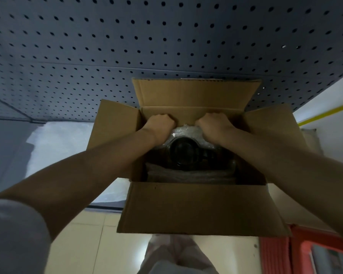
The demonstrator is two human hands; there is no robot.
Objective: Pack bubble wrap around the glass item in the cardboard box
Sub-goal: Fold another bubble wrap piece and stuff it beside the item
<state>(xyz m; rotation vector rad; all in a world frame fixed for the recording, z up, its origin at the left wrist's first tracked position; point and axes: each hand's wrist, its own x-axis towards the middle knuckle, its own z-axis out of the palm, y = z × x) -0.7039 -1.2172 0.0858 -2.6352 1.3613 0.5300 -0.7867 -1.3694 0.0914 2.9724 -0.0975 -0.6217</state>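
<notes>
glass item [183, 153]: dark, fragile, low in the cardboard box [202, 206].
bubble wrap [183, 130]: soft, light, at far wall.
left hand [159, 126], right hand [213, 125]: fingers curled, pressing wrap down.
hold: wrap only, judged safest.

Dark blue perforated metal pegboard panel [127, 36], 12 o'clock; pale cream tiled floor [83, 244], 7 o'clock; red ribbed plastic crate [275, 254], 5 o'clock; dim light.

Matt brown cardboard box [202, 206]; crinkled shiny plastic bubble wrap [183, 131]; dark glossy glass item [183, 153]; perforated matt pegboard [127, 46].
</notes>
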